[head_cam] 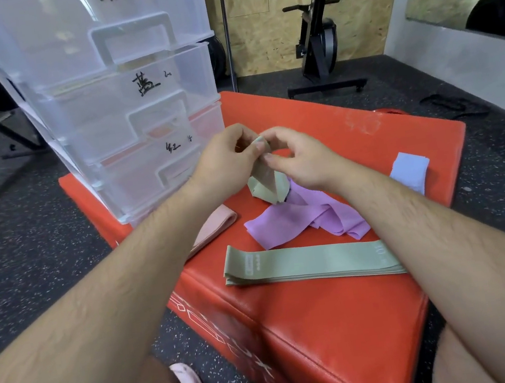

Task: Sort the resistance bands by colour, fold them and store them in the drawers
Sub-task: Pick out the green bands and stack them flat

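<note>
Both hands are clamped on one thing. The left-hand grip (224, 162) and the right-hand grip (298, 158) pinch the top of a partly folded green resistance band (265, 186) at the middle of the frame, and its lower end hangs just over the purple band (301, 220) on the red padded box (330, 327).

The fold looks half made, and the fabric is springy. If either pinch slackens, the layers could spring open or slide askew. The band could then drop onto the purple one and muddle the colours.

A second green band (308, 265) lies flat at lower centre. A pink band (214, 226) lies left of centre and a light blue one (410, 171) at the right.

The clear drawer stack (121, 112) stands at upper left. Pulling a handle needs one hand free, and a one-handed hold may let the fold unroll. The handwritten labels are small, so the band could go into the wrong drawer.
</note>
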A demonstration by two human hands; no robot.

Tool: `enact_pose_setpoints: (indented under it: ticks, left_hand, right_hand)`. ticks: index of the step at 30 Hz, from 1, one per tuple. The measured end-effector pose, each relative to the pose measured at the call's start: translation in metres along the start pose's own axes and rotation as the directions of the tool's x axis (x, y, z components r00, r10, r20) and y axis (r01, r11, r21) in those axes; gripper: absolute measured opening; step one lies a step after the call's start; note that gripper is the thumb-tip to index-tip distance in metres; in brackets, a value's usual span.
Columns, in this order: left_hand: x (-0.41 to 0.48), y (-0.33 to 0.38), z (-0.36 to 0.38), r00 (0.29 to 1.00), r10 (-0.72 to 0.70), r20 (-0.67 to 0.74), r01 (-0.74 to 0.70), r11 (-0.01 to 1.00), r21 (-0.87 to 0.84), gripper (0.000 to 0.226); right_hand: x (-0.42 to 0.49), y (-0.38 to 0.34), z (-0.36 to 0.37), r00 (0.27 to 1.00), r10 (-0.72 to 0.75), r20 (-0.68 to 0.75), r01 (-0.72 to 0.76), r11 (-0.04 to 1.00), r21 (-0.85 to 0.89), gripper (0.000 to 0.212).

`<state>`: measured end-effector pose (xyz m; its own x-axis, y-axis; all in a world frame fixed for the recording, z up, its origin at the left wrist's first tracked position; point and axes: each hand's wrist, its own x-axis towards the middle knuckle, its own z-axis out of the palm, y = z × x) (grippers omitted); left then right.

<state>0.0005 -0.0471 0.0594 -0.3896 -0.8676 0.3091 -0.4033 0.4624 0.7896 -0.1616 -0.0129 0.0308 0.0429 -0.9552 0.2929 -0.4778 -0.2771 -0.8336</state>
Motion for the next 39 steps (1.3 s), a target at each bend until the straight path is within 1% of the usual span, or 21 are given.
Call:
enact_pose_setpoints:
  ticks: [2,4,6,8,10,11,13,14,16,18,21,23,24,27,30,32,34,36,38,39]
  left_hand:
    - [-0.001,-0.005,-0.007,0.999,0.025,-0.023,-0.025,1.0,0.007,0.007]
    - [-0.001,-0.01,-0.017,0.998,0.026,-0.063,-0.029,0.999,-0.046,0.01]
    - [-0.001,-0.014,-0.027,0.995,0.008,-0.1,-0.022,0.99,-0.138,0.014]
    - [-0.002,-0.014,-0.036,0.991,-0.014,-0.134,-0.022,0.965,-0.263,0.017]
    - [-0.002,-0.013,-0.045,0.984,-0.038,-0.172,-0.028,0.929,-0.368,0.018]
    - [-0.001,-0.013,-0.049,0.979,-0.052,-0.196,-0.033,0.915,-0.402,0.017]
    - [0.001,-0.015,-0.059,0.969,-0.071,-0.237,-0.043,0.895,-0.445,0.015]
    - [0.003,-0.017,-0.062,0.966,-0.074,-0.247,-0.048,0.889,-0.456,0.014]
    - [0.005,-0.021,-0.065,0.964,-0.076,-0.255,-0.054,0.884,-0.464,0.013]
    - [0.006,-0.023,-0.064,0.959,-0.091,-0.27,-0.047,0.884,-0.466,0.013]
    - [0.009,-0.023,-0.062,0.948,-0.109,-0.299,-0.046,0.883,-0.467,0.011]
    - [0.01,-0.022,-0.06,0.946,-0.117,-0.301,-0.038,0.885,-0.463,0.011]
    - [0.01,-0.022,-0.058,0.946,-0.122,-0.299,-0.032,0.886,-0.463,0.011]
    - [0.012,-0.024,-0.055,0.938,-0.151,-0.313,-0.016,0.881,-0.472,0.013]
    - [0.014,-0.024,-0.055,0.923,-0.177,-0.343,-0.015,0.871,-0.491,0.014]
    - [0.014,-0.024,-0.055,0.916,-0.19,-0.354,-0.011,0.869,-0.494,0.012]
    - [0.014,-0.024,-0.055,0.918,-0.183,-0.35,-0.011,0.874,-0.486,0.012]
    - [0.013,-0.024,-0.052,0.926,-0.174,-0.335,-0.01,0.877,-0.481,0.013]
    - [0.012,-0.023,-0.049,0.931,-0.174,-0.321,-0.001,0.878,-0.479,0.013]
    - [0.011,-0.023,-0.047,0.932,-0.177,-0.316,0.004,0.878,-0.479,0.013]
  right_hand:
    - [0.005,0.002,0.009,1.0,0.005,0.016,-0.005,1.0,-0.002,0.012]
    - [0.01,0.006,0.016,1.0,0.022,0.006,-0.022,0.999,-0.025,0.012]
    - [0.015,0.009,0.022,1.0,0.022,0.017,-0.021,0.997,-0.071,0.013]
    - [0.02,0.013,0.024,1.0,0.009,0.025,-0.005,0.99,-0.142,0.004]
    - [0.024,0.017,0.021,0.999,0.027,0.02,-0.022,0.969,-0.248,0.014]
    - [0.025,0.02,0.019,0.999,0.051,0.012,-0.044,0.95,-0.31,0.014]
    - [0.028,0.028,0.012,0.997,0.081,-0.004,-0.075,0.901,-0.427,0.014]
    - [0.029,0.031,0.009,0.996,0.088,-0.02,-0.088,0.887,-0.453,0.015]
    - [0.03,0.034,0.0,0.993,0.1,-0.065,-0.119,0.879,-0.461,0.015]
    - [0.029,0.033,-0.01,0.991,0.081,-0.105,-0.121,0.879,-0.461,0.011]
    - [0.028,0.034,-0.025,0.988,0.043,-0.148,-0.105,0.892,-0.44,0.004]
    - [0.026,0.034,-0.032,0.986,0.028,-0.166,-0.097,0.901,-0.422,0.007]
    - [0.024,0.033,-0.034,0.985,0.036,-0.171,-0.101,0.916,-0.387,0.01]
    - [0.019,0.026,-0.038,0.981,0.092,-0.168,-0.126,0.971,-0.205,0.019]
    - [0.016,0.02,-0.041,0.982,0.141,-0.123,-0.15,0.987,-0.064,0.008]
    - [0.014,0.02,-0.044,0.985,0.146,-0.096,-0.151,0.987,-0.052,0.002]
    - [0.013,0.023,-0.045,0.982,0.159,-0.104,-0.169,0.981,-0.094,0.003]
    - [0.011,0.026,-0.044,0.978,0.168,-0.121,-0.182,0.977,-0.111,0.008]
    - [0.011,0.025,-0.044,0.972,0.196,-0.13,-0.203,0.978,-0.046,0.009]
    - [0.011,0.023,-0.045,0.963,0.232,-0.136,-0.229,0.973,0.036,0.007]
